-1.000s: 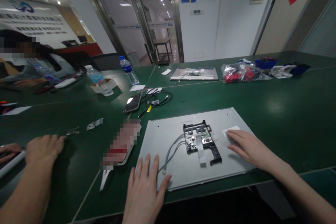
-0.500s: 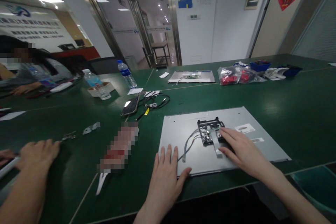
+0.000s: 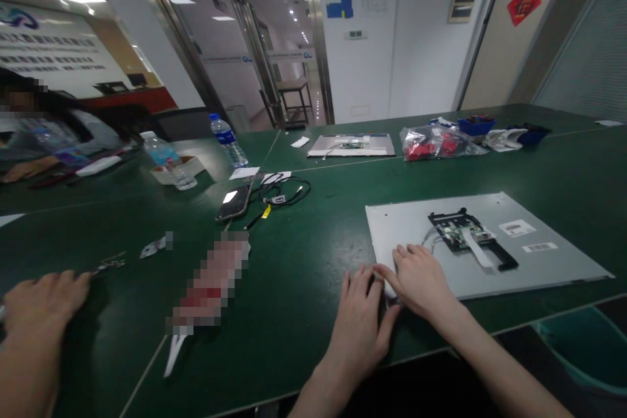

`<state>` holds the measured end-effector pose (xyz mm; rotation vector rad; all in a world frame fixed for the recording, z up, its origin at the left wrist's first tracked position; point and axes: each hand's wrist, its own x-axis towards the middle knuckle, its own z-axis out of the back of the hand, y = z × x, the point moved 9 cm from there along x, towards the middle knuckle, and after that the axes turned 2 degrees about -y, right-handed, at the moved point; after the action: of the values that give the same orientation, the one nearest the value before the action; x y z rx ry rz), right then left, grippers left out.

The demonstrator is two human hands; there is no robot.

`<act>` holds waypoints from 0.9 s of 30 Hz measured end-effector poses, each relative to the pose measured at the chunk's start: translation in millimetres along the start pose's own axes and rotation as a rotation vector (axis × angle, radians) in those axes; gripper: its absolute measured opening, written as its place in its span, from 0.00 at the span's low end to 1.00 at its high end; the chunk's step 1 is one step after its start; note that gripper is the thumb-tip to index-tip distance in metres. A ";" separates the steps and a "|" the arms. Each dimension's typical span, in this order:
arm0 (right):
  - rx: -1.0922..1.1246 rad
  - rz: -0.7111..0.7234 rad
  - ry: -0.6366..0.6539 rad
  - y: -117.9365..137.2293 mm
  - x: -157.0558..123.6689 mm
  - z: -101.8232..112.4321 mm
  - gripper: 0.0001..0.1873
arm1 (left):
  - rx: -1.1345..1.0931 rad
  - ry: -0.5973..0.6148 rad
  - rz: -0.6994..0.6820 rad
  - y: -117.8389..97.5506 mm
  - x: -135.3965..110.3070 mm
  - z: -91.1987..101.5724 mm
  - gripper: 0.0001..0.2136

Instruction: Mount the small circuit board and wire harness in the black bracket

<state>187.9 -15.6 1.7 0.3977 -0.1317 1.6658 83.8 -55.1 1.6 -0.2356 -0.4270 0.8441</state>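
Note:
A flat, silver metal-backed display panel [image 3: 411,209] lies on the green table in front of me. On its back sits a black bracket [image 3: 504,255] with a green circuit board [image 3: 458,235] and a flat pale ribbon cable [image 3: 477,251]. My right hand [image 3: 421,281] rests on the panel's left part, thumb stretched toward my left hand, over thin cables [image 3: 431,235] that run beneath it. At the panel's near left corner is my left hand [image 3: 360,307], fingers extended and thumb apart. The fingertips of both hands nearly meet; what lies beneath them is hidden.
Left of me are a pixelated packet [image 3: 213,281], a phone [image 3: 235,201] and a black cable [image 3: 294,192]. A co-worker's hand [image 3: 44,304] reaches in at far left. Farther back are a second panel [image 3: 350,145], bottles [image 3: 228,137], a plastic bag [image 3: 441,144] and blue trays [image 3: 476,125].
The panel has shifted right and turned slightly. My right hand has left the circuit board for the panel's left side, and my left hand has moved right, close to it.

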 end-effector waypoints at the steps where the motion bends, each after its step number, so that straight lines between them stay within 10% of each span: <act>1: -0.049 -0.028 -0.036 -10.7 -2.5 3.5 0.31 | 0.008 0.004 0.003 1.7 -1.6 0.2 0.20; 13: -0.441 -0.492 0.093 -225.1 -39.1 -7.3 0.30 | 0.019 0.086 0.003 2.2 -7.1 -1.8 0.20; 20: -0.404 -0.761 0.142 -375.7 -80.4 -8.3 0.26 | 0.007 0.093 0.022 2.7 -7.0 -1.8 0.20; 27: -0.339 -0.888 0.128 -472.7 -98.2 2.0 0.15 | 0.043 0.105 0.013 3.3 -5.4 -5.9 0.21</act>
<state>659.7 -42.5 -97.1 0.0586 -0.1149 0.7665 81.1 -57.3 -6.4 -0.2417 -0.3093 0.8487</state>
